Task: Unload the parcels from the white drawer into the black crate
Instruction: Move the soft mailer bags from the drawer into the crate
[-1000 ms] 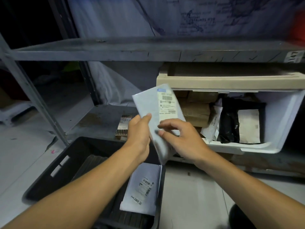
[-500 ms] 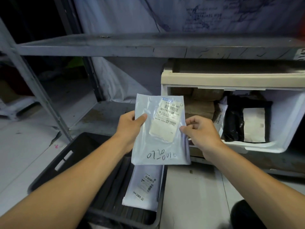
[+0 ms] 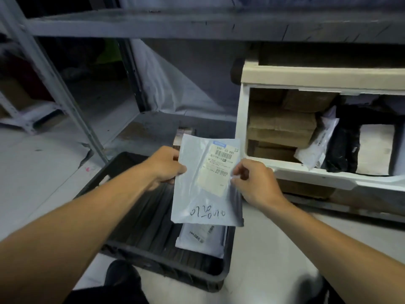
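A: Starting at the left, what sits on the floor?

B: The black crate (image 3: pixel 122 170), with 1 white parcel (image 3: pixel 200 240) lying flat in its right end.

A: And the hands?

B: The left hand (image 3: pixel 163 166) pinches the left edge of a pale blue mailer (image 3: pixel 206 200), thumb on its face. The right hand (image 3: pixel 255 179) pinches the right edge beside the shipping label (image 3: pixel 219 167). The mailer hangs upright above the crate's right end, handwriting along its bottom.

A: Further right?

B: The white drawer (image 3: pixel 306 178) stands open on the shelf, holding brown boxes (image 3: pixel 281 128), a small white pouch (image 3: pixel 315 148) and a black parcel (image 3: pixel 341 150) with a white label.
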Action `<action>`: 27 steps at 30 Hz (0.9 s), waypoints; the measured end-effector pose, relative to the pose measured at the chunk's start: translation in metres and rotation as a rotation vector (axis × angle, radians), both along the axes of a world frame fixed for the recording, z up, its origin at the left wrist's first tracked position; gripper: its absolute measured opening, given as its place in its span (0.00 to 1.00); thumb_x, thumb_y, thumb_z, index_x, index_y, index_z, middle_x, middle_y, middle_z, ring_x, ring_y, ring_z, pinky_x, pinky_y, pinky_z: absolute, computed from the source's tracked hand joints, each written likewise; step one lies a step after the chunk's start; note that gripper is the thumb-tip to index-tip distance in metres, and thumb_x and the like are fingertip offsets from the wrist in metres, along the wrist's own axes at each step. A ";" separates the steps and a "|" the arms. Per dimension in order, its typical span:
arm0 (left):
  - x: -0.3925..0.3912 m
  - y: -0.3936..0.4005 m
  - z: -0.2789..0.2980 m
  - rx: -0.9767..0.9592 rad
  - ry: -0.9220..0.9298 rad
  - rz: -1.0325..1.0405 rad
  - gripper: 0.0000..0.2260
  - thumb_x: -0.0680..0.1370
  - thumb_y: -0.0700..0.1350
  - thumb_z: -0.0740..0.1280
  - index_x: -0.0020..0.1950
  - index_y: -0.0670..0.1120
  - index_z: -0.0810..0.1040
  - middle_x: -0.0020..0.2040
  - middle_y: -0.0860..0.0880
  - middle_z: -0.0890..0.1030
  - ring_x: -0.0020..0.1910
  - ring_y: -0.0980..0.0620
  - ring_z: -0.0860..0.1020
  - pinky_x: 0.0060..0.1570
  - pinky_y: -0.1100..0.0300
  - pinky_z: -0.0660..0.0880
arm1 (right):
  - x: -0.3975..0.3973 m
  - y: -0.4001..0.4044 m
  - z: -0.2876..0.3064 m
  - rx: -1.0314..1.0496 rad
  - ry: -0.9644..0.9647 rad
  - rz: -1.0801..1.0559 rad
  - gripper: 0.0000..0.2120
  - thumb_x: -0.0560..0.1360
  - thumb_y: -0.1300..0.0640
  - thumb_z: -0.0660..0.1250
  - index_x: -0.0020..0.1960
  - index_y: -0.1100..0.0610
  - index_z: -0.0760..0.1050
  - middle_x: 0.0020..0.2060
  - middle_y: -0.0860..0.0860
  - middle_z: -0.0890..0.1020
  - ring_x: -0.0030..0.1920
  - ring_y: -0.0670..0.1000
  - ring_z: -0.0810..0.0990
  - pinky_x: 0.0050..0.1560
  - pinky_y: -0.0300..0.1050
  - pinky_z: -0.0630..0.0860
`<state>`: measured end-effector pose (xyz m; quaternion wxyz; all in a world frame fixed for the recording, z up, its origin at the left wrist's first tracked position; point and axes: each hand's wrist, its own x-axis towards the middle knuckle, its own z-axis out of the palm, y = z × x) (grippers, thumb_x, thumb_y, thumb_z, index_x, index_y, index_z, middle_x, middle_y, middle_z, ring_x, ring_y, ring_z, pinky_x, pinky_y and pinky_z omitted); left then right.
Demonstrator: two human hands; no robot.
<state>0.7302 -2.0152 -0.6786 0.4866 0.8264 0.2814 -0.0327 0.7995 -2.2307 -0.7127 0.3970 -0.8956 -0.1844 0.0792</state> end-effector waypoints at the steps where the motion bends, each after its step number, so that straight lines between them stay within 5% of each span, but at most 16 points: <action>1: 0.000 0.005 -0.012 0.035 -0.017 0.049 0.07 0.78 0.32 0.69 0.50 0.42 0.82 0.44 0.46 0.85 0.42 0.48 0.83 0.42 0.52 0.80 | -0.001 0.007 -0.010 -0.043 -0.001 0.018 0.04 0.76 0.61 0.74 0.47 0.53 0.82 0.42 0.47 0.83 0.46 0.49 0.82 0.49 0.47 0.81; 8: 0.001 0.037 -0.095 0.184 0.017 0.198 0.08 0.73 0.38 0.77 0.43 0.48 0.80 0.43 0.50 0.82 0.46 0.51 0.81 0.43 0.60 0.75 | -0.002 0.049 -0.086 -0.239 0.113 0.093 0.06 0.77 0.62 0.71 0.52 0.56 0.85 0.50 0.50 0.85 0.51 0.51 0.83 0.50 0.41 0.77; 11: 0.006 0.049 -0.132 0.155 0.052 0.165 0.09 0.74 0.36 0.75 0.40 0.49 0.83 0.43 0.49 0.84 0.48 0.50 0.83 0.52 0.56 0.81 | 0.003 0.066 -0.119 -0.286 0.180 0.083 0.08 0.77 0.63 0.68 0.51 0.58 0.86 0.51 0.52 0.86 0.54 0.54 0.83 0.51 0.42 0.77; 17: 0.029 0.061 -0.199 0.144 0.136 0.054 0.17 0.78 0.30 0.67 0.63 0.44 0.83 0.60 0.46 0.83 0.60 0.48 0.81 0.63 0.58 0.77 | 0.017 0.097 -0.179 -0.397 0.400 0.025 0.09 0.77 0.61 0.65 0.50 0.64 0.82 0.52 0.60 0.83 0.50 0.60 0.81 0.42 0.42 0.70; 23: 0.059 0.066 -0.259 0.055 0.220 -0.076 0.25 0.77 0.28 0.62 0.71 0.44 0.77 0.70 0.44 0.78 0.66 0.46 0.78 0.64 0.53 0.77 | 0.034 0.110 -0.224 -0.436 0.507 -0.073 0.15 0.78 0.58 0.66 0.60 0.65 0.79 0.61 0.59 0.75 0.53 0.60 0.80 0.45 0.43 0.72; 27: 0.071 0.065 -0.284 0.050 0.242 -0.135 0.25 0.79 0.28 0.60 0.74 0.45 0.74 0.70 0.43 0.77 0.64 0.41 0.79 0.55 0.57 0.78 | 0.044 0.110 -0.241 -0.505 0.552 -0.061 0.20 0.81 0.51 0.65 0.66 0.65 0.75 0.67 0.59 0.68 0.54 0.58 0.78 0.49 0.41 0.71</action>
